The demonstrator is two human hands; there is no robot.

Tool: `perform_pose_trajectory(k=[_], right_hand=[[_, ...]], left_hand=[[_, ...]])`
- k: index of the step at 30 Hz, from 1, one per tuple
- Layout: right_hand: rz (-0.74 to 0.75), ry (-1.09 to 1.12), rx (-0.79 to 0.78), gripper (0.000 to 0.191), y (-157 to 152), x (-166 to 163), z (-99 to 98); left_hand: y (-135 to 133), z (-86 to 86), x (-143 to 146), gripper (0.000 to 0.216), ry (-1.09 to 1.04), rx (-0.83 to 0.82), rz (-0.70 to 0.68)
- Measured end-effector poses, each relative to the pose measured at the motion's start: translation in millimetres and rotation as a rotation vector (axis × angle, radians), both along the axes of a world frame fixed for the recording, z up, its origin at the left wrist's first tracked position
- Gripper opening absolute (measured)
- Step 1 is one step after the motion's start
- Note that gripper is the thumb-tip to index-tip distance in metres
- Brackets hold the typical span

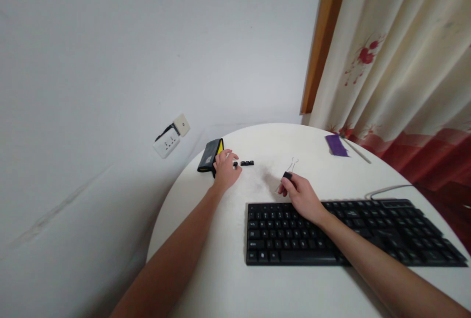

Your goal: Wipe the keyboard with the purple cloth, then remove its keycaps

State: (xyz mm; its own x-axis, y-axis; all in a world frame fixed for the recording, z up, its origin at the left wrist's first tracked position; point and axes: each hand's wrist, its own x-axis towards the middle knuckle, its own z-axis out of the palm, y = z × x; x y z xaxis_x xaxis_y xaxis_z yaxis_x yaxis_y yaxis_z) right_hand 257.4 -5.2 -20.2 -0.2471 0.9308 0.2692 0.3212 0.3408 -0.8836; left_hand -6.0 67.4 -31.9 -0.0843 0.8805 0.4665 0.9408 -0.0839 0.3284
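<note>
My left hand (226, 168) is at the far left of the round white table, its thumb and fingertips curled around a small black keycap (235, 164). Just right of those fingers lies a short row of black keycaps (247, 163). Beside the same hand stands a dark folded case (210, 155) with a yellow inside, partly covered by the fingers. My right hand (300, 193) pinches the black handle of a wire keycap puller (287, 175), whose thin wire loops point away from me. That hand is over the upper edge of a black keyboard (294, 244).
A purple cloth piece (336, 145) and a thin light stick (357, 151) lie at the back right. The keyboard's cable (390, 189) runs off to the right. A wall with a socket (167, 142) borders the left; a curtain (415, 63) hangs at the right.
</note>
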Motion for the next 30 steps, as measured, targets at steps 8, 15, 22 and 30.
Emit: perform_pose_trajectory(k=[8, 15, 22, 30], right_hand=[[-0.002, 0.007, 0.0, 0.04, 0, 0, -2.0], [-0.017, 0.012, 0.012, 0.037, 1, 0, -0.1], [0.004, -0.017, 0.014, 0.033, -2, 1, 0.9], [0.023, -0.048, 0.032, 0.035, -2, 1, -0.2]], left_hand=[[1, 9.8, -7, 0.045, -0.267, 0.156, -0.069], [-8, 31.6, 0, 0.043, -0.429, 0.235, -0.113], [-28, 27.8, 16, 0.029, -0.383, 0.025, -0.34], [1, -15.0, -27, 0.052, -0.318, -0.018, -0.13]])
